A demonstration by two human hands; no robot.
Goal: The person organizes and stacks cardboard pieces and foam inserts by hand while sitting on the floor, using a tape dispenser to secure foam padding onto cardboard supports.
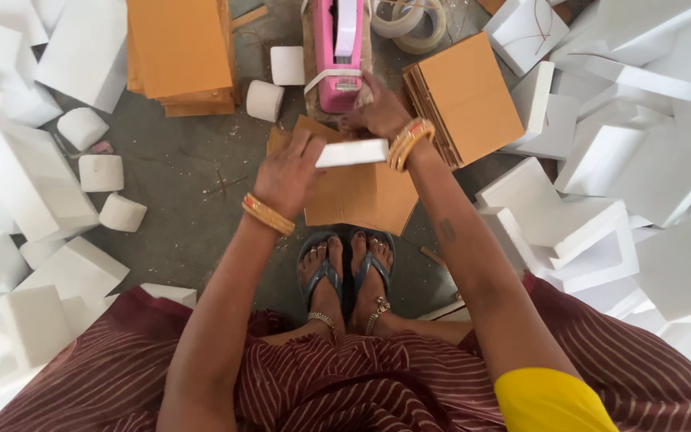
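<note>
**Foam piece held over cardboard, hand at the tape dispenser**

From the head camera, looking straight down: the person sits with sandalled feet (348, 268) together on a grey floor (185, 176). The left hand (288, 178) is closed on the near end of a white foam piece (353, 152), fingers curled over its edge, holding it level above a brown cardboard sheet (361, 196) that lies on the floor just ahead of the toes. The right hand (377, 112) reaches past the far end of the foam piece to the pink tape dispenser (336, 52), fingers drawn together at its lower end, where a white strip of tape (331, 77) crosses; whether the fingertips actually pinch the tape I cannot tell. Both wrists carry gold bangles.

Around the work, a stack of cardboard sheets (465, 96) lies just to the right of the dispenser, and another stack (181, 52) lies to the left. Rolls of tape (413, 24) sit beyond the dispenser. White foam blocks (617, 160) are heaped on both sides, with small rounded pieces (265, 100) scattered on the floor.
</note>
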